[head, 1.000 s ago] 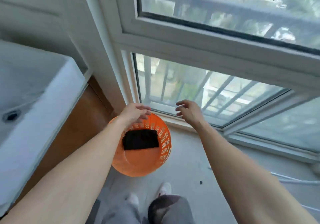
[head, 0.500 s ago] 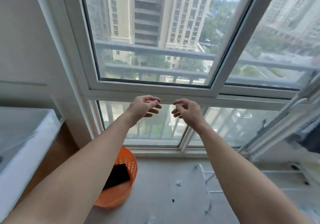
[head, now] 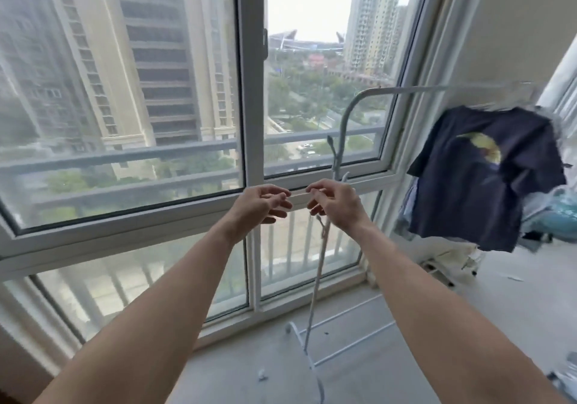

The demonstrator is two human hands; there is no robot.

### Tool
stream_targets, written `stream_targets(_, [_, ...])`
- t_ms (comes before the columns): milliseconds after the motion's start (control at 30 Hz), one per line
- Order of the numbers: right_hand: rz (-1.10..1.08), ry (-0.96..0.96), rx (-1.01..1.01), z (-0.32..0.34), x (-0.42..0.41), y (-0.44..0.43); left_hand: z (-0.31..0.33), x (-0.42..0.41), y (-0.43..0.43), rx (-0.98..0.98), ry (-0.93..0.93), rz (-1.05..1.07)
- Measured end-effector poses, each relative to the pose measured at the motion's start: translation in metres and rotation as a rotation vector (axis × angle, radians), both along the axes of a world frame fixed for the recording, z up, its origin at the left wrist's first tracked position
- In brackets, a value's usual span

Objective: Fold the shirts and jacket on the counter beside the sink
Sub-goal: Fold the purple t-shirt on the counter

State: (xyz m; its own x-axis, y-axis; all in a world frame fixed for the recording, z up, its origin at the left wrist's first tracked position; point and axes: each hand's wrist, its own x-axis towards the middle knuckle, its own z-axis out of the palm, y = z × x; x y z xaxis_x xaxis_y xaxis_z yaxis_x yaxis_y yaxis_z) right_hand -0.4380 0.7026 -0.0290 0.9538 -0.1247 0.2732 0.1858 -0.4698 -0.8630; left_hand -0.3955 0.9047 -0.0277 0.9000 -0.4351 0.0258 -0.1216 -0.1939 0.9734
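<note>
Progress: 0 folded, judged | navy printed cotton T-shirt (head: 474, 178) hangs on white tube rack (head: 406, 88) | L hand (head: 262, 203) loose, empty; R hand (head: 335, 205) curled, grip unclear

Navy shirt (head: 480, 182) motion-blurred; clothes (head: 406, 213) behind it mostly hidden.

Both arms were bare from the bottom edge of the picture to the fingertips. The left forearm (head: 162, 310) filled the 7 o'clock corner, long and slim, narrowing evenly to the wrist. The right forearm (head: 421, 310), of the same build, filled the 5 o'clock corner (the wide lens made both swell toward the bottom edge). The left hand (head: 262, 205) had slender fingers and showed its thumb side. The right hand (head: 335, 207), just at its 3 o'clock, showed its back with the knuckles standing out.
</note>
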Motion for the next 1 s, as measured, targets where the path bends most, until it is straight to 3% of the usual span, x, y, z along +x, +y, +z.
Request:
stream_targets(200, [-0.113,-0.021,-0.023,0.012,-0.029,-0.173,0.011,-0.003,-0.187,-0.092,-0.001,-0.095])
stream_targets(500, [-0.294,-0.017,-0.038,-0.012,-0.025,-0.378,-0.002,0.033,-0.397,-0.088,0.024,-0.205])
stream_targets(767, [-0.422,0.014,-0.064,-0.017,0.055,-0.556,-0.02,0.134,-0.593,-0.022,-0.023,-0.31])
stream_targets(1000, [-0.516,-0.012,-0.093,0.038,0.147,-0.713,0.004,0.249,-0.752,-0.014,-0.037,-0.305])
